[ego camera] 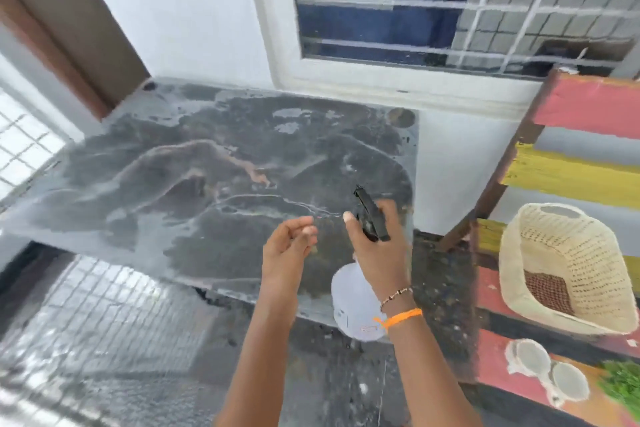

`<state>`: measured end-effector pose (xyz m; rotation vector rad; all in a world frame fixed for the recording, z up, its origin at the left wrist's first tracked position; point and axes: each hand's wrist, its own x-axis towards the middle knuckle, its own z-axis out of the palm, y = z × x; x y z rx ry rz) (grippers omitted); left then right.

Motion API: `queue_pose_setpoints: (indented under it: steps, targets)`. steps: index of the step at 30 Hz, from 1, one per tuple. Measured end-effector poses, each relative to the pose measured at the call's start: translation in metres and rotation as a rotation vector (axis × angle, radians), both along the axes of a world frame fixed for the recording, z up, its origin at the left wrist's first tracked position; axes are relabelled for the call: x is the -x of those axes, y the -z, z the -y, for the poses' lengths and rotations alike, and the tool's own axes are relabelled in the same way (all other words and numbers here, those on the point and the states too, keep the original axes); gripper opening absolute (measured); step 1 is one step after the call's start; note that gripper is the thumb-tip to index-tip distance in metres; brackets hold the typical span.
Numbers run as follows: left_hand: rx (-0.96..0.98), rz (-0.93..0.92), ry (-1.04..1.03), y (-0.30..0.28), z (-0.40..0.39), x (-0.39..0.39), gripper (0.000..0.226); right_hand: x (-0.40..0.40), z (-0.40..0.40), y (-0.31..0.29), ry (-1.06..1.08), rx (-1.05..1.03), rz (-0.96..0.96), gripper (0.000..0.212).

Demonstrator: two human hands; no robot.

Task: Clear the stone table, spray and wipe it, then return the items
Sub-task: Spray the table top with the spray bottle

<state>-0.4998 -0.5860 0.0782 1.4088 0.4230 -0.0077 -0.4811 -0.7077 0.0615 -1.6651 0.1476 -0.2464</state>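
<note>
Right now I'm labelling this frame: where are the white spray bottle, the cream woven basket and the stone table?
white spray bottle (pixel 349 305), head view, translucent body
cream woven basket (pixel 568 253), head view, inner wall
stone table (pixel 207 166), head view, bare top

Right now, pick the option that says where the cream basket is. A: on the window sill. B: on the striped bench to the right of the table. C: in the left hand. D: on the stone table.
B: the cream basket sits on the striped bench to the right of the stone table, while the right hand grips the spray bottle.
</note>
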Motion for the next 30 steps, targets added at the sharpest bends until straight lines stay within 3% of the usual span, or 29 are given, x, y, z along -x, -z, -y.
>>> queue_pose_setpoints:
  steps: [3,7,9,13,15,20,25,30]
  targets:
    - [0.001,0.041,-0.094,-0.008,-0.062,0.009,0.018,0.0,-0.059,-0.002,-0.095,-0.068,-0.073,0.015]
    - [0.007,0.06,-0.254,-0.01,-0.136,0.014,0.022,-0.007,-0.13,-0.002,-0.236,-0.211,-0.218,0.028]
    - [0.007,0.049,-0.305,-0.009,-0.165,0.013,0.019,-0.016,-0.16,-0.004,-0.37,-0.145,-0.157,0.03]
    - [-0.013,0.023,-0.37,-0.002,-0.213,-0.011,0.016,-0.052,-0.215,-0.008,-0.534,0.178,0.131,0.02]
    - [-0.029,0.035,-0.359,-0.002,-0.232,-0.03,0.018,-0.074,-0.239,-0.009,-0.56,0.257,0.203,0.035]
    - [-0.054,0.019,-0.343,-0.007,-0.279,-0.082,0.012,-0.132,-0.295,-0.006,-0.597,0.201,0.218,0.042]
    - [-0.057,-0.054,-0.323,0.002,-0.322,-0.128,0.013,-0.177,-0.337,0.006,-0.53,0.057,-0.091,0.051]
    - [-0.092,-0.105,-0.253,0.021,-0.373,-0.184,0.017,-0.231,-0.379,0.013,-0.435,-0.337,-0.491,0.034]
